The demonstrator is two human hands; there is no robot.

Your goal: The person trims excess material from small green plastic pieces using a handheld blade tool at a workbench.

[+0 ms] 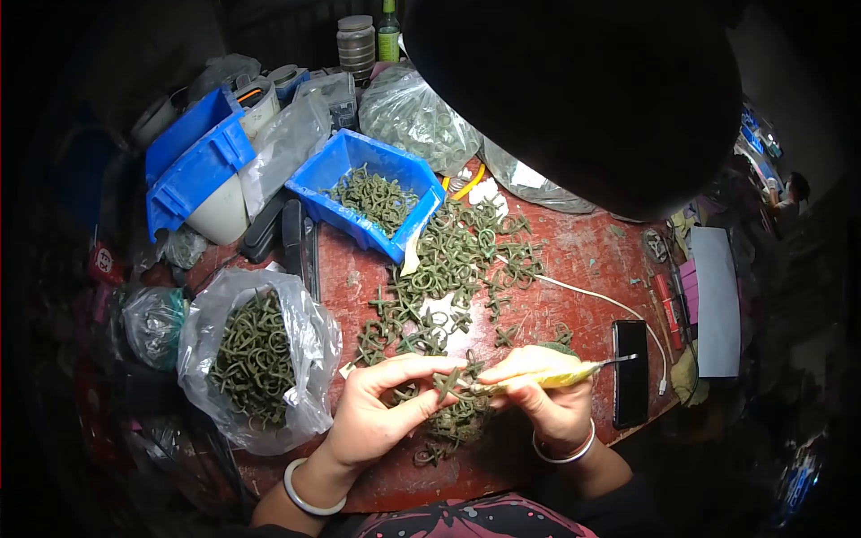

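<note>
My left hand (377,408) pinches a small dark green ring-like piece (448,384) between thumb and fingers, above the near part of the table. My right hand (556,414) is closed around a tool with a yellow-wrapped handle (560,375). A thin metal end of the tool sticks out to the right; its left end reaches the piece, and the exact contact is hard to make out. Under and beyond both hands spreads a loose pile of similar green pieces (439,269). Each wrist wears a pale bangle.
Left of the pile are a clear plastic bag (309,314) full of green pieces and a blue bin (309,175) holding more. A phone (630,394), white cable (596,296) and red marker (665,300) lie right. A large dark shape (583,90) blocks the upper view.
</note>
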